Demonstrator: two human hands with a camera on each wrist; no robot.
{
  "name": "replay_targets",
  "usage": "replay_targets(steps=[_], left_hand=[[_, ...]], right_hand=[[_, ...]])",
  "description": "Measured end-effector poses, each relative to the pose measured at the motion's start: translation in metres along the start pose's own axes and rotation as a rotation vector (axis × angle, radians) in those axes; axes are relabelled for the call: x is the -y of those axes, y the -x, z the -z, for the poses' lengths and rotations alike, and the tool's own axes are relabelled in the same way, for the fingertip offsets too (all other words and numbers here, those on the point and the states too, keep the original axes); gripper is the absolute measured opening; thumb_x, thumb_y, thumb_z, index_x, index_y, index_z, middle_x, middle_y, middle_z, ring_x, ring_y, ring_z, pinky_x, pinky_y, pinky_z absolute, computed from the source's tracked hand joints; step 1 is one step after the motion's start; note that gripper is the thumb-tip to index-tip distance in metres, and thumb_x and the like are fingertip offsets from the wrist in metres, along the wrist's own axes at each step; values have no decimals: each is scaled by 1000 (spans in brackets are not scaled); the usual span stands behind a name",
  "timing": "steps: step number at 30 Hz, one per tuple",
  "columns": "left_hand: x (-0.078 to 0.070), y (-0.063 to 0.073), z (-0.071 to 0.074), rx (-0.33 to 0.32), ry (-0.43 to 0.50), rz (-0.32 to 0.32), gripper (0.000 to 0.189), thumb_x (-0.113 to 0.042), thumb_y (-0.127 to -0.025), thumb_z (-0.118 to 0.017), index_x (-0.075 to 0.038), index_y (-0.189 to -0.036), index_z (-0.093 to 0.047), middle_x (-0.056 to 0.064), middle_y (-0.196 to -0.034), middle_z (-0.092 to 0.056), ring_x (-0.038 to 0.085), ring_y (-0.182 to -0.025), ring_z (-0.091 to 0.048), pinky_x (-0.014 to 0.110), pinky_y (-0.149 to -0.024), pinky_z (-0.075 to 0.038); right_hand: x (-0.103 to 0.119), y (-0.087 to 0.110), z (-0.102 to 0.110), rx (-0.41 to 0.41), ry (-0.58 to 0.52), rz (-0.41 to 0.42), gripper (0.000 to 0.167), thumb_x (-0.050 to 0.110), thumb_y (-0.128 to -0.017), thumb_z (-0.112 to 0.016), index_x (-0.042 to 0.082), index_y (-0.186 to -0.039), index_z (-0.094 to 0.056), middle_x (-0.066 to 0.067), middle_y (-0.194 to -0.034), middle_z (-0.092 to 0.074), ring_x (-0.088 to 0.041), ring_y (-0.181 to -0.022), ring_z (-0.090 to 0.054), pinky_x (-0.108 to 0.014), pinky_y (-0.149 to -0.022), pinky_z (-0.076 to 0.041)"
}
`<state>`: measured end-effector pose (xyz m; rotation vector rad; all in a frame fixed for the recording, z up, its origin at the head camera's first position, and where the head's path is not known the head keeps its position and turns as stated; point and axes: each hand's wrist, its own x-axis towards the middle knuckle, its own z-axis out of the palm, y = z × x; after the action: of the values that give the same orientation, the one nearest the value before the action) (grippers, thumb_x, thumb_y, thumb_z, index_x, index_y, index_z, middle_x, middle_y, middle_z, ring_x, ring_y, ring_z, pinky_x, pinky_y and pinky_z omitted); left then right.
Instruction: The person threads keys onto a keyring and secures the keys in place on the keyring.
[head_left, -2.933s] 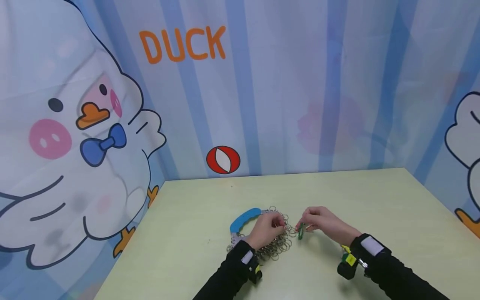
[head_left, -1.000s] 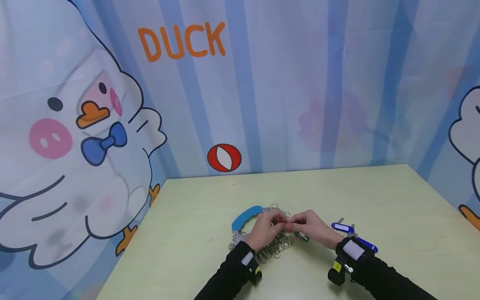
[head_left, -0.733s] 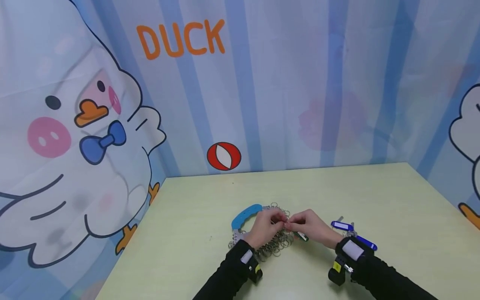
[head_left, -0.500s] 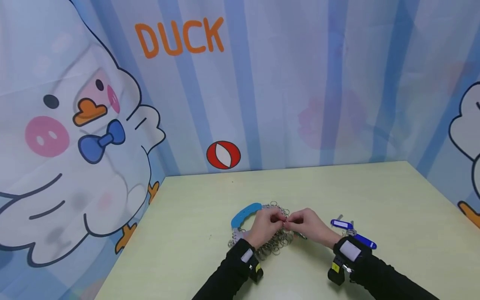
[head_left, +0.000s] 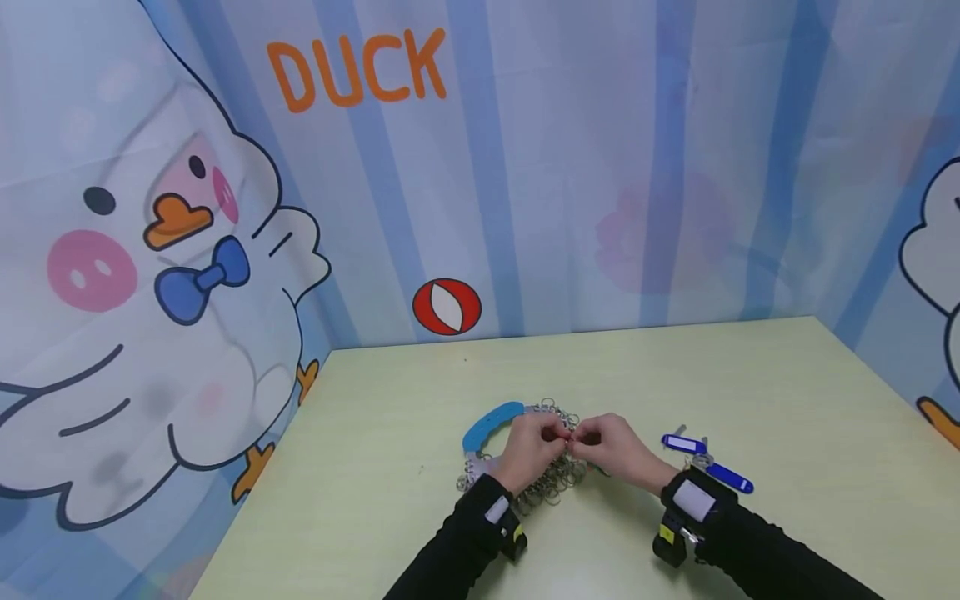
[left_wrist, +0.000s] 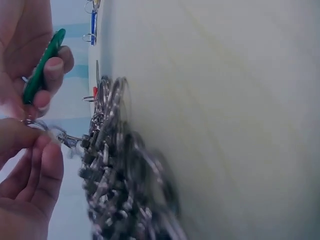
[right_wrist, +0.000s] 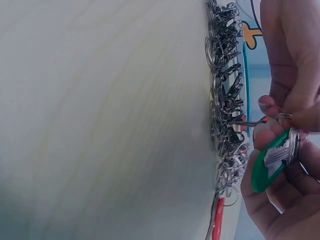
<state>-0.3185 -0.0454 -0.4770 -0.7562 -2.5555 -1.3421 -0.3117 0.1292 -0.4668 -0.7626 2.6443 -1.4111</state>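
the left hand (head_left: 534, 450) and the right hand (head_left: 618, 452) are held close together, fingertips meeting, at the far-right side of a ring-shaped holder with a bright blue curved grip and a pale grey plate (head_left: 491, 427). this holder is seen lying on a pale yellow counter (head_left: 405, 400), its lower part covered by the left hand and its right side hung with a dense cluster of silvery metal rings (left_wrist: 107, 185).

the left forearm is slanted up and to the right from the bottom edge, its wrist set just beside the cluster; the right forearm is slanted up and to the left from the lower right corner. both are clothed in black sleeves (head_left: 450, 542), and a small black camera (head_left: 669, 542) is worn under the right wrist.

by the fingers of the left hand, thumb against forefinger, a small silver wire ring (right_wrist: 284, 116) is pinched at the edge of the cluster. by the curled fingers of the right hand a green oval plastic key tag with a whitish label (right_wrist: 267, 172) is grasped, its thumb and forefinger tips brought against the left ones; whether the small ring is also gripped by them cannot be told.

two dark blue oblong key tags (head_left: 729, 477) are left lying beyond the right wrist, apart from the cluster.
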Motion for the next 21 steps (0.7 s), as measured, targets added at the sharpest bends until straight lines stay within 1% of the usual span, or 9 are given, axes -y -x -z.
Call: replay_targets(steps=[4,6,8,11,13,16,18,21], left_hand=[[0,-1,2,17,24,0,10,1,-86,-66,-5,-81,-72,10,-85,-72,5,-72,-62,15,-66,-49],[1,-1,3,49,45,5,8,-1,-87,-65,-6,-85,-72,9,-88,-71,4,-74,-62,16,-67,-49],[3,0,5,93,59,23,9,-6,-89,-64,-10,-93,-72,5,-93,-70,3,-77,-60,17,-70,-49],[6,3,7,159,69,46,17,-14,-90,-65,-14,-106,-70,3,-98,-70,3,-82,-60,18,-72,-49],[8,5,7,178,58,44,22,-19,-90,-66,-16,-112,-69,2,-100,-71,2,-84,-60,18,-73,-49],[9,6,6,170,56,20,23,-21,-91,-66,-15,-112,-70,3,-99,-73,2,-84,-62,17,-73,-50],[9,5,6,154,63,9,21,-19,-91,-66,-14,-111,-71,4,-98,-73,3,-84,-63,17,-73,-49],[6,4,7,134,78,3,19,-16,-91,-65,-14,-108,-73,4,-97,-73,5,-85,-63,18,-75,-49]], right_hand=[[1,0,0,-7,12,13,15,9,-90,-60,-2,-84,-69,-16,-75,-68,-4,-55,-50,-20,-50,-40],[1,1,0,-22,18,16,15,9,-91,-60,-1,-85,-70,-15,-75,-69,-4,-55,-51,-20,-51,-41],[-1,1,0,-34,13,9,14,10,-91,-60,1,-86,-70,-15,-76,-69,-6,-56,-52,-21,-51,-41],[-4,2,1,-41,-29,-46,15,13,-93,-60,3,-89,-70,-14,-75,-68,-8,-57,-53,-21,-52,-41],[-7,3,1,-29,-77,-95,16,14,-95,-59,3,-91,-70,-15,-76,-67,-10,-60,-54,-22,-55,-41],[-8,4,2,-6,-134,-144,18,17,-96,-58,3,-93,-70,-16,-77,-67,-11,-62,-54,-23,-56,-41],[-8,3,3,5,-155,-153,19,17,-96,-57,3,-95,-70,-17,-78,-67,-11,-62,-54,-23,-56,-41],[-7,2,5,7,-159,-155,20,17,-96,-57,3,-96,-71,-19,-80,-67,-11,-60,-52,-22,-54,-40]])
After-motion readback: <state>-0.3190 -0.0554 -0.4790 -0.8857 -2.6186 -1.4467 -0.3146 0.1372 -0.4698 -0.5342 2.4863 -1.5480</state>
